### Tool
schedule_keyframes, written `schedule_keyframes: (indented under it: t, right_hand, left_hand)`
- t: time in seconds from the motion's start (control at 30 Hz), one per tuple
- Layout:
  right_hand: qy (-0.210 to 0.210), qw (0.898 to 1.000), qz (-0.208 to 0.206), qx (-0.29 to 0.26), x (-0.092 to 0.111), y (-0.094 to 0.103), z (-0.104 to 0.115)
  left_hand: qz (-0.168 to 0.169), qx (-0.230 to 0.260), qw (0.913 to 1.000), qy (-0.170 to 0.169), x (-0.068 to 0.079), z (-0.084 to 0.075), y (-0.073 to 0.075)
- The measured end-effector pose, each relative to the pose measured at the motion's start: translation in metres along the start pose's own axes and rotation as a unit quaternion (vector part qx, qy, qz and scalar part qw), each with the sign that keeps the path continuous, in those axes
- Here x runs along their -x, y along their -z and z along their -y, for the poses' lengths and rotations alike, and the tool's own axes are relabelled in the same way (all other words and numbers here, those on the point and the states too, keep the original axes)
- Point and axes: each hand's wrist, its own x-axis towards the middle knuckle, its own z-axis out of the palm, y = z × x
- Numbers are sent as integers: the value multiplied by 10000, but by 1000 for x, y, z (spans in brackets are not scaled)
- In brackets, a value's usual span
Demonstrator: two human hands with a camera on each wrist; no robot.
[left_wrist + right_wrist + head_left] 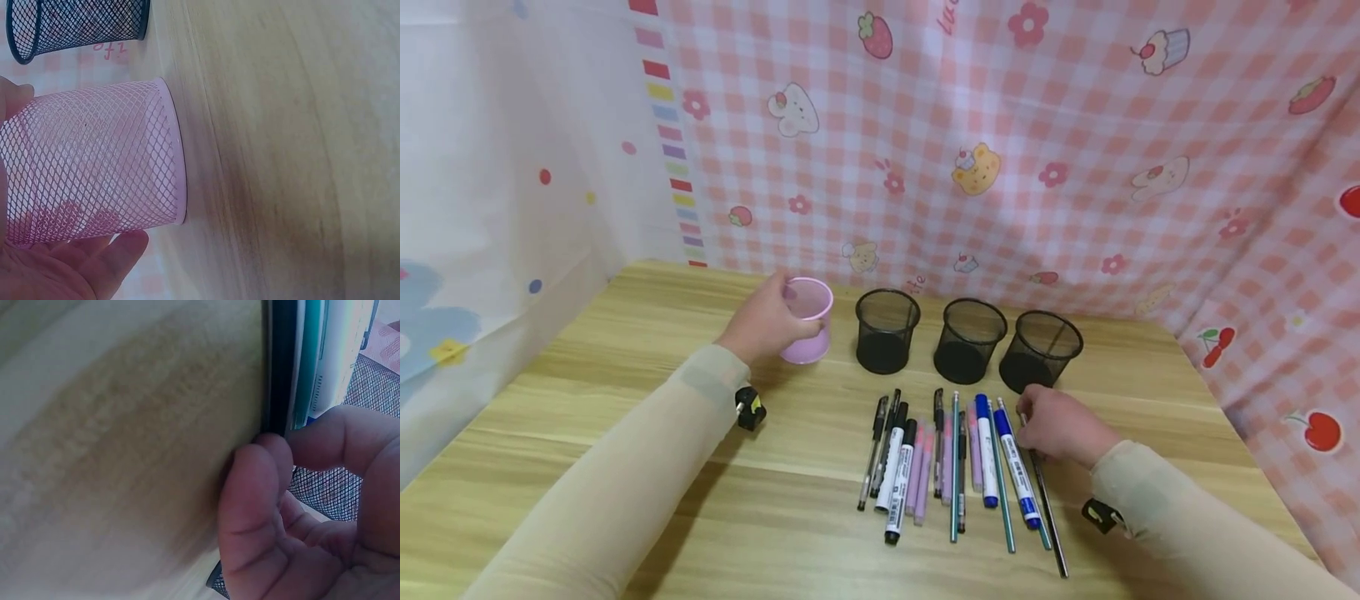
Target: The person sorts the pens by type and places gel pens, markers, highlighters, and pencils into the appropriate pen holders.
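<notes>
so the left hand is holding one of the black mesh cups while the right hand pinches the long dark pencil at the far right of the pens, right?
Not quite: the cup in the left hand is the pink mesh cup, as the left wrist view shows. The right hand does pinch the long dark pencil at the far right.

Head view bright, soft shadows; right-wrist view's tabletop [125, 456] blurred.
</notes>
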Motion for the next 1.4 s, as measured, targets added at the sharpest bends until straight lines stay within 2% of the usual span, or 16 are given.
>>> schedule_keyframes:
  t: [0.17,0.37,0.5,0.6,0.8,0.9,1.13,1.23,1.3,1.4]
  right_hand:
    - [-61,9997,-164,-144,4,1,-2]
    - [309,9956,-862,-207,14,14,-4]
    - [579,9871,-1376,-578,26,28,-1]
    - [895,9721,-1840,-1147,35,38,4]
    - [1590,9155,-3059,-2071,41,46,13]
    - [1754,8835,-3439,-2653,40,48,19]
    - [2037,7975,-4012,-4019,33,49,37]
    - [2271,7568,-4138,-4521,28,46,47]
    - [2440,7342,-4221,-4725,25,44,54]
    - [2625,7087,-4341,-4903,20,42,65]
  left_hand:
    - [28,-15,10000,25,0,0,0]
    - [-10,-80,10000,-20,0,-1,-1]
    - [-23,-75,10000,-15,-1,-3,-1]
    - [-23,-106,9999,-10,0,-4,-1]
    - [-17,-113,9999,27,0,-3,0]
    - [-24,-113,9999,37,0,-3,0]
    - [-24,-134,9999,51,1,-3,0]
    - [-18,-112,9999,65,2,-3,0]
    - [-13,-110,9999,61,3,-3,0]
    - [-18,-123,9999,47,3,-3,-1]
